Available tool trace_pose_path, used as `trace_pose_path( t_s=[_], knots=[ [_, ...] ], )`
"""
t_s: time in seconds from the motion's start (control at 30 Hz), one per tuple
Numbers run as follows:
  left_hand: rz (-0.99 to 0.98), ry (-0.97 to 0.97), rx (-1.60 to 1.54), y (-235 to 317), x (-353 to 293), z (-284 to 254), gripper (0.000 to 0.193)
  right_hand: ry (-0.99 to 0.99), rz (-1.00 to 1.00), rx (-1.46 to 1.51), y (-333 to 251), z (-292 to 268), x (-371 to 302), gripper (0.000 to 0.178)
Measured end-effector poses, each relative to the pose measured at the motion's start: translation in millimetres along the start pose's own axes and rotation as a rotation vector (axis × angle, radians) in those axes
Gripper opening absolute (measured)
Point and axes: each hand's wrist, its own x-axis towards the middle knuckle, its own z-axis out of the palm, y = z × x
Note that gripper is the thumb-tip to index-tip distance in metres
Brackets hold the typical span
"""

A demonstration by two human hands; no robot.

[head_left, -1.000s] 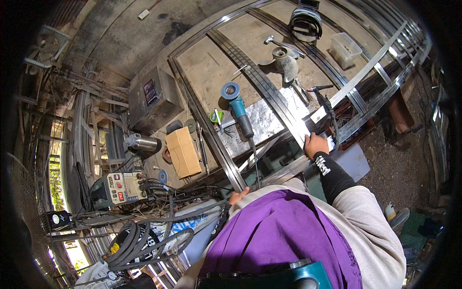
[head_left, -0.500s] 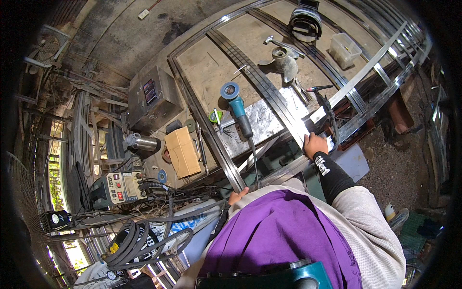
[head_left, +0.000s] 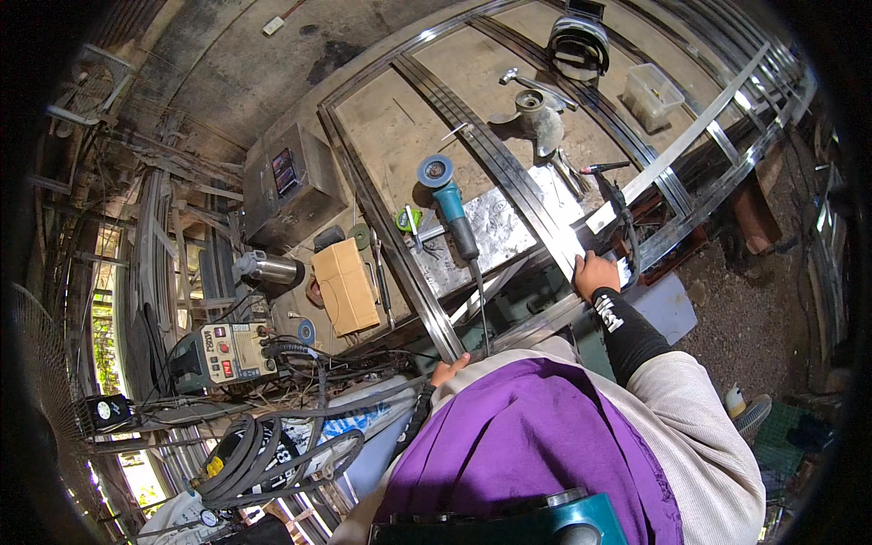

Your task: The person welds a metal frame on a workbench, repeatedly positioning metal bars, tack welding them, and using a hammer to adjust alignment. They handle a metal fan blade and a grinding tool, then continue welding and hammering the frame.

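A large frame of shiny steel bars (head_left: 505, 166) lies across the work table in front of me. My right hand (head_left: 598, 275) is closed over its near edge, where a middle bar ends; a black sleeve covers that forearm. My left hand (head_left: 450, 371) grips the frame's near left corner, and my purple-and-cream shirt partly hides it. Between two of the bars rests a teal angle grinder (head_left: 451, 207), disc facing up, its cord running back toward me. Beside the grinder are a green tape measure (head_left: 408, 219) and a small metal clamp-like tool (head_left: 428, 233).
On the table are a metal propeller (head_left: 538, 120), a hammer (head_left: 536, 88), a welding helmet (head_left: 579, 47), a clear plastic tub (head_left: 652, 96) and a cardboard box (head_left: 344, 288). A welding machine (head_left: 221, 354) stands at left above coiled cables (head_left: 263, 468). An electrode holder (head_left: 625, 221) lies near my right hand.
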Motion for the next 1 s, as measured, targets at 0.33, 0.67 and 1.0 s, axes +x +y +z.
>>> trace_pose_path(
  t_s=[0.33, 0.67, 1.0],
  knots=[
    [-0.033, -0.126, -0.120, 3, -7, -7, 0.049, -0.027, -0.011, 0.002, -6, -3, 2, 0.043],
    [-0.067, 0.054, -0.142, 49, -47, 3, 0.066, -0.020, -0.005, 0.011, 0, -2, 2, 0.043],
    [-0.045, 0.036, -0.244, 37, -42, 6, 0.059, 0.000, -0.025, 0.003, -1, 2, 2, 0.042]
  ],
)
